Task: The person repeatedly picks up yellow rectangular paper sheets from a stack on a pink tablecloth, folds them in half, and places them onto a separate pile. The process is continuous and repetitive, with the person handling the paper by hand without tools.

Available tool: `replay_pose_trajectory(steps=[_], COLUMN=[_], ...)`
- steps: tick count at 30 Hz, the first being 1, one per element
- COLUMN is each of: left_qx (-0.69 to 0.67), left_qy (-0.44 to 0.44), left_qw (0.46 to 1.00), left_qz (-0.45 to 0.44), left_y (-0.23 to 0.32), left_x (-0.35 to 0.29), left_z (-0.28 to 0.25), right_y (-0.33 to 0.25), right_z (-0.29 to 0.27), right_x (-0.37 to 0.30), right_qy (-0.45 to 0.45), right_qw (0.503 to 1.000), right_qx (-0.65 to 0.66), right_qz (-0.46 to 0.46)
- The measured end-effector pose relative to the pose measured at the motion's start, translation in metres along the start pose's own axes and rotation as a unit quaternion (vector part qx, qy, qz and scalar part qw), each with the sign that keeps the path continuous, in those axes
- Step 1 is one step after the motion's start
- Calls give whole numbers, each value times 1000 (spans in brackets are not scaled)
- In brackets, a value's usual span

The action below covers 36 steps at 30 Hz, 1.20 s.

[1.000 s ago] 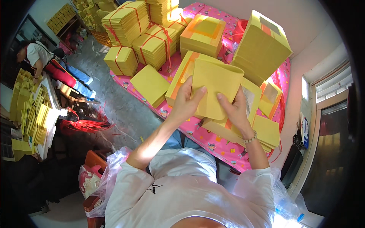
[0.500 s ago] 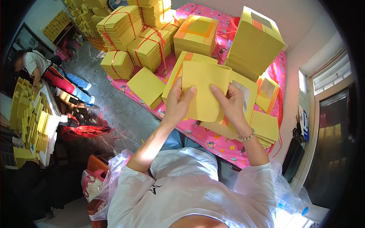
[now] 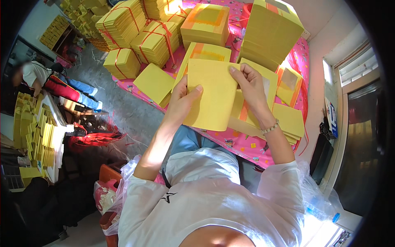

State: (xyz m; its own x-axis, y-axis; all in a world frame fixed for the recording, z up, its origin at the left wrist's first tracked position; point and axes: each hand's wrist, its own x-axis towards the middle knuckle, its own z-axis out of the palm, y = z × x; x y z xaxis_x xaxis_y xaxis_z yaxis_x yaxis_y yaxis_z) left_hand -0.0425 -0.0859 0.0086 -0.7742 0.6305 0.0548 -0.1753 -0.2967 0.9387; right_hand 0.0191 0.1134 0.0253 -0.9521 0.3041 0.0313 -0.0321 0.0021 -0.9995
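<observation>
Pink-covered surface [image 3: 245, 149] bears red-tied bundles [image 3: 122, 64], seemingly finished, and untied stacks [image 3: 154, 84], seemingly not, with one yellow paper piece [image 3: 212, 94] held over its near edge, left hand [image 3: 183, 99] gripping the left side, right hand [image 3: 252, 84] pinching the upper-right corner.

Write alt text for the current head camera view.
A left hand and right hand hold yellow paper before a pink patterned cloth bearing yellow stacks, some tied with red ribbon. Another person is at far left.
</observation>
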Motion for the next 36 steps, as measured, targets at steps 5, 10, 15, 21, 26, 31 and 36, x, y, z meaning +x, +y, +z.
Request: replay_pose_trajectory(steps=[5,10,15,21,26,31,36], left_qx=[-9,-2,8,-6,-7,16,-13], left_qy=[17,13,31,17,29,34,46], left_qw=[1000,999,998,998,995,999,999], left_qz=[-19,-33,-61,-60,-99,-24,0], left_y=[5,9,2,1,4,1,6], left_x=[1,5,15,22,24,24,20], left_z=[-7,-13,-20,-22,-27,-25,-21], right_y=[-14,-6,-10,-1,-9,-7,-8], right_z=[12,12,14,14,18,16,14], right_x=[-12,-16,-7,-4,-10,-13,-15], right_qy=[-33,-72,-74,-101,-114,-137,-179], right_qw=[998,993,989,984,979,977,962], right_qx=[-14,-81,-72,-89,-83,-97,-119], right_qz=[43,55,106,112,148,135,166])
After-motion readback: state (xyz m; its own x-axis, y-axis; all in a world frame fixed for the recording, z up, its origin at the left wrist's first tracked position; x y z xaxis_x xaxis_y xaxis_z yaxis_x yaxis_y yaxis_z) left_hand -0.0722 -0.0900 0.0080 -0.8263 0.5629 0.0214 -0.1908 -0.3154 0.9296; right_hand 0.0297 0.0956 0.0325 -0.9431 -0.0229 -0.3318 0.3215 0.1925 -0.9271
